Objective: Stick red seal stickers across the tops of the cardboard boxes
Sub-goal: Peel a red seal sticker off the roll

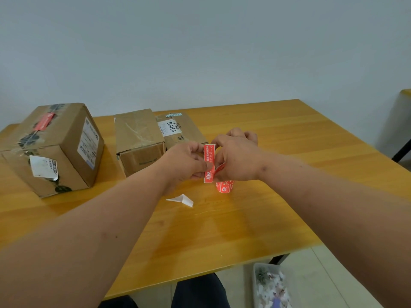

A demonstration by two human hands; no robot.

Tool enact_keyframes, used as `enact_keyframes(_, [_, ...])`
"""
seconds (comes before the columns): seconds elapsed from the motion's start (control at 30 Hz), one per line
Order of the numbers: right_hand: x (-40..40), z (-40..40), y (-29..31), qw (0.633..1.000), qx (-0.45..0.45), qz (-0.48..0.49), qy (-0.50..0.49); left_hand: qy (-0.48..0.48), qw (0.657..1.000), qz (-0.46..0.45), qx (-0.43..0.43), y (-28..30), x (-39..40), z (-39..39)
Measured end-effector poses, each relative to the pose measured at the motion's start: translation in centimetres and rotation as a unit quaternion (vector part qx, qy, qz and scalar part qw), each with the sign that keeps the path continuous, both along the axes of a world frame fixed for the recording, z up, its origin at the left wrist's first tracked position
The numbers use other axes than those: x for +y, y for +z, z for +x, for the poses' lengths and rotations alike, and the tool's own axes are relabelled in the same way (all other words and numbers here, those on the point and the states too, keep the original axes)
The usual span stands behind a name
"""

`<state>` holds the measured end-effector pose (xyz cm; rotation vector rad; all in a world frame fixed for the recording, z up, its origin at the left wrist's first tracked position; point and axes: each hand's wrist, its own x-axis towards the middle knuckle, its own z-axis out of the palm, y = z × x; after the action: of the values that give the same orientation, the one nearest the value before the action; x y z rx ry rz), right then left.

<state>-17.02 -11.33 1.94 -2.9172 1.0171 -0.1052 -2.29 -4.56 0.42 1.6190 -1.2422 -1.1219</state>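
A pale, bare wall stands behind a yellow wooden table [255, 218], and the work goes on near the table's middle. Taking the sticker roll [224, 187] as the landmark: it stands on the table directly beneath the right hand [239, 158], which hovers over it with curled fingers pinching the red strip that runs up from the roll. Just left of the roll, the left hand [184, 162] pinches a red seal sticker [209, 162], held upright between the two hands and seemingly being separated from its backing or from the strip; exactly which, I cannot tell.

Left of the roll and a little nearer the person lies a white scrap of backing paper [181, 200], which suggests at least one sticker has been peeled already. Far to the left of the roll sits the large box [51, 147], and a red seal [44, 121] lies across its taped top seam, so that one looks done. Beyond the roll and to its left stands the middle box [138, 138], with only clear tape visible on its top; touching its right side is the labelled box [178, 130], partly hidden by the hands, with no red seal visible.

My judgement: one box sealed, two left, and the sticker in hand is probably meant for the middle box. Below the table's near edge, right of the roll, a bin of paper scraps [271, 285] sits on the floor.
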Motion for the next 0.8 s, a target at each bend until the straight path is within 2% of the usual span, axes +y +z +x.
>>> enact_keyframes(0.2, [-0.14,0.01,-0.27,1.000,0.001,-0.009,0.008,-0.037,0.998,0.018,-0.047,-0.23,-0.11,0.13])
enact_keyframes(0.3, [-0.15,-0.01,-0.30,1.000,0.008,-0.009,0.009,-0.026,0.998,0.021,-0.054,-0.47,-0.38,0.13])
enact_keyframes(0.8, [-0.16,-0.37,-0.03,1.000,0.012,0.011,0.006,0.020,1.000,0.008,-0.016,-0.78,-0.15,0.17])
